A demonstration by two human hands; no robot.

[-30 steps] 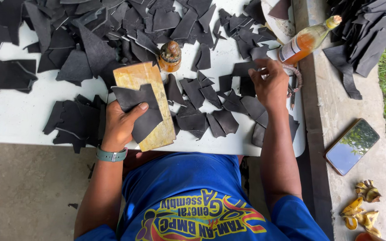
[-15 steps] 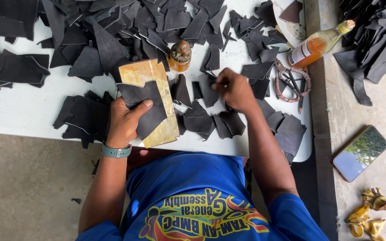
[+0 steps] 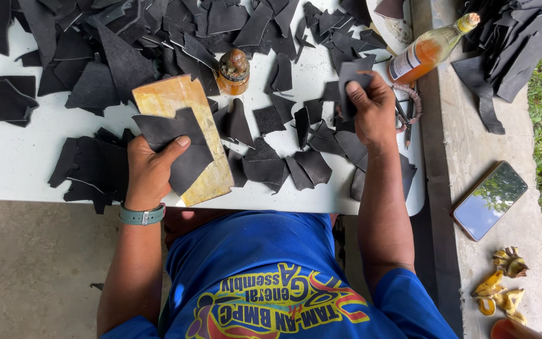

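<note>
Two hands at work — left hand [image 3: 148,172] pins black piece [image 3: 180,147] on board [image 3: 186,100]; right hand [image 3: 371,113] pinches another scrap [image 3: 352,78].

1. The person wears a bright blue short-sleeved shirt [image 3: 265,263].
2. Its front carries a printed design [image 3: 277,307] in yellow, red and dark colours, with lettering and curved shapes.
3. The left wrist bears a grey-green watch band [image 3: 142,216] with a small metal clasp.
4. Both forearms are bare below the sleeves; the right wrist has nothing on it.
</note>
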